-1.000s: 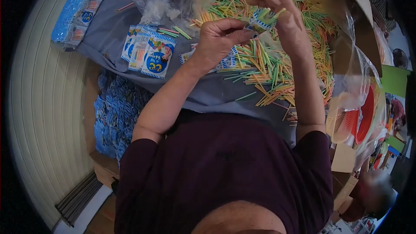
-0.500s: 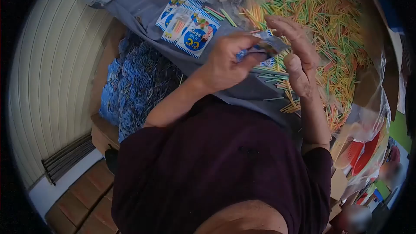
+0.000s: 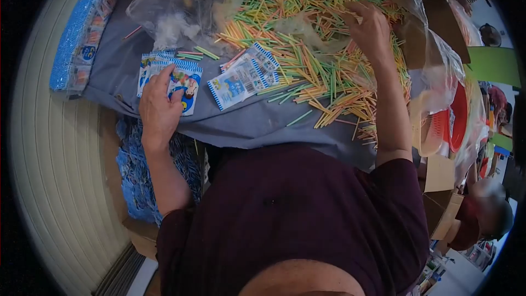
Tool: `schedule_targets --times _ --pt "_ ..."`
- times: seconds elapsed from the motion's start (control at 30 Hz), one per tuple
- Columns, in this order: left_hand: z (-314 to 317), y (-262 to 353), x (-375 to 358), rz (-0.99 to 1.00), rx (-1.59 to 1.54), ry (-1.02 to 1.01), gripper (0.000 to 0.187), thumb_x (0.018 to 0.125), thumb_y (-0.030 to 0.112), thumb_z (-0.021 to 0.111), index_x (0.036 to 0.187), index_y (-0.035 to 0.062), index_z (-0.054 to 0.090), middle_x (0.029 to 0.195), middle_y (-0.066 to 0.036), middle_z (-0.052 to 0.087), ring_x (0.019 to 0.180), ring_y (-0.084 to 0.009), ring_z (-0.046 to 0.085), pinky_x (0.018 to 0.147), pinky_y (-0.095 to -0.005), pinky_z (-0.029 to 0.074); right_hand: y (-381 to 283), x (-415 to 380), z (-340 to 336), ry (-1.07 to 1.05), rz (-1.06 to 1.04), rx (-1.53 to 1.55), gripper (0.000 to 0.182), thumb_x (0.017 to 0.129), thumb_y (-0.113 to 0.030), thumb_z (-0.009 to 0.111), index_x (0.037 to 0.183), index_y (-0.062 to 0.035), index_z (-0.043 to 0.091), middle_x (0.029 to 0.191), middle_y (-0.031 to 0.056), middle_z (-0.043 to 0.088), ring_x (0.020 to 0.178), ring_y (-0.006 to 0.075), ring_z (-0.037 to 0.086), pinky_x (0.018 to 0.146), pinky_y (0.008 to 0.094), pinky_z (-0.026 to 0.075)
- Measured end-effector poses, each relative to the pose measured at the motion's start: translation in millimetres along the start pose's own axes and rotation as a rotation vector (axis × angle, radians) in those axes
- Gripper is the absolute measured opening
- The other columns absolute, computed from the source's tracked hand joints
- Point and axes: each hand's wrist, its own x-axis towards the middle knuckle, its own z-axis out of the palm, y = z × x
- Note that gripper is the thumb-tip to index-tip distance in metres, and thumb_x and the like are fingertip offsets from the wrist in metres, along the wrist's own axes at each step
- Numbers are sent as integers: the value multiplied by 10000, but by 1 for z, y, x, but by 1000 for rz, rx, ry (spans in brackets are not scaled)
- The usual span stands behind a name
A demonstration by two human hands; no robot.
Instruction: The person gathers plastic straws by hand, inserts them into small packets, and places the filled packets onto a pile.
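Observation:
My left hand (image 3: 158, 101) lies over a small stack of blue-and-white printed packets (image 3: 189, 81), its fingers stretched out and touching the top one. More printed packets (image 3: 233, 85) overlap on the grey cloth between my hands, with a barcode showing on one. At the far side of a big heap of thin coloured sticks (image 3: 307, 71), in yellow, green, orange and pink, is my right hand (image 3: 371, 30). Its fingers are curved and apart over the heap, and I see nothing held in them. A few loose sticks (image 3: 205, 52) lie just beyond the left stack.
Clear plastic sheeting (image 3: 192, 0) lies behind the packets. A bundle of filled packets (image 3: 82, 44) sits at the left edge of the grey cloth (image 3: 246, 126). Below is a box of blue packets (image 3: 131, 170). Red basket (image 3: 459, 115) at right; other people (image 3: 482, 208) beyond.
My left hand has moved left from the middle, where it held a packet, onto the stack. The right hand has moved away to the far side of the heap. The view has shifted.

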Motion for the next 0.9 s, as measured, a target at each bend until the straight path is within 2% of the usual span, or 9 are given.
schedule_targets --times 0.13,0.2,0.27,0.37,0.5,0.57,0.7,0.77,0.9 --pt "3 13 -1 25 14 194 393 779 68 723 1167 62 660 986 -128 605 970 -359 567 865 -449 451 50 18 -3 -109 216 -161 350 866 -362 693 1012 -44 722 868 170 701 857 363 676 776 460 531" --pt "11 32 -3 11 -6 161 367 767 73 738 1128 54 673 1027 -133 601 971 -344 562 856 -442 452 54 30 2 -195 332 -129 402 881 -412 675 1017 -36 721 858 174 705 862 365 679 783 461 530" --pt "27 57 -6 158 -184 -69 344 745 91 759 1074 28 679 1031 -120 595 950 -330 558 808 -438 464 62 52 18 -414 366 -256 489 894 -498 636 1071 -50 718 931 171 720 876 365 688 779 466 540" --pt "44 88 -2 357 -47 -125 298 767 86 742 1047 12 673 1003 -105 610 913 -300 576 760 -405 489 41 78 43 -448 396 -513 503 907 -536 559 1078 -97 734 989 169 717 911 358 688 824 472 519" --pt "63 90 -7 370 11 -99 295 737 65 737 1020 10 674 988 -99 604 915 -308 575 741 -405 503 42 93 64 -274 332 -501 444 932 -468 529 1052 -92 733 1003 182 710 947 363 682 824 495 515" --pt "66 88 -9 405 114 -69 274 727 42 721 996 15 677 972 -100 603 912 -309 581 724 -397 509 60 115 71 -668 558 -446 404 947 -395 505 1127 -92 702 1148 187 680 1058 353 657 853 525 508" --pt "72 84 -13 390 52 9 260 722 20 702 981 19 676 960 -99 605 897 -308 582 698 -400 510 40 112 68 -592 392 -606 409 939 -387 538 1204 -106 670 1167 152 689 1039 348 668 876 514 523" --pt "76 82 -14 410 -47 106 244 717 12 695 960 22 678 948 -95 608 891 -302 585 682 -400 508 61 100 75 -332 401 -533 447 941 -387 526 1262 -92 626 1248 163 649 1074 362 649 906 503 513" --pt "73 89 -12 383 -64 134 185 727 15 685 910 30 670 911 -87 605 872 -299 585 674 -394 504 84 93 65 -289 358 -323 503 939 -371 518 1357 -95 557 1308 200 603 1078 389 633 909 506 507"
